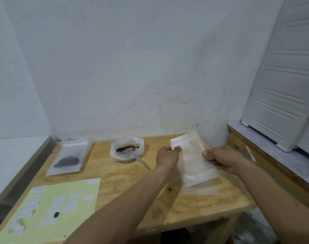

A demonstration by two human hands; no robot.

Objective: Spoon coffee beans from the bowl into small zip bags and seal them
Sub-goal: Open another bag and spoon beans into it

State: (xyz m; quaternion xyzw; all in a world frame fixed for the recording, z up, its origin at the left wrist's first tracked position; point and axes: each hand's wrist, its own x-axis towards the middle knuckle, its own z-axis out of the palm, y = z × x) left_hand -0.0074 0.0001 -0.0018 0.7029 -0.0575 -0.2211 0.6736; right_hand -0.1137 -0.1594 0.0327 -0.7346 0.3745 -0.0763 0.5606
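Zip bag (192,161), empty and translucent, is held up over the right half of the wooden table (132,176), with the left hand (167,154) pinching its left edge near the zip end and the right hand (220,159) curled round its right edge lower down, thumb on the front face.

Risks, as I judge them: the film is thin and limp, so the mouth may refuse to part or may fold shut once only one hand holds it, and beans would then scatter over the table. The yellow label sheet (53,208) lies at the front left corner and could slide off with a nudge of the forearm. The bowl (126,149) is light plastic with the spoon (135,155) leaning out over its rim (a tug on that handle could tip the lot). Loose beans roll easily.

Counted, largest first: one table; one label sheet; one filled bag (69,155) lying flat at the left; one bag in hand, with at least one more flat beneath it (203,190) (the exact number I cannot tell); one bowl, holding few beans; one spoon; two stray beans, one on the sheet (56,214), one on the wood (170,189).
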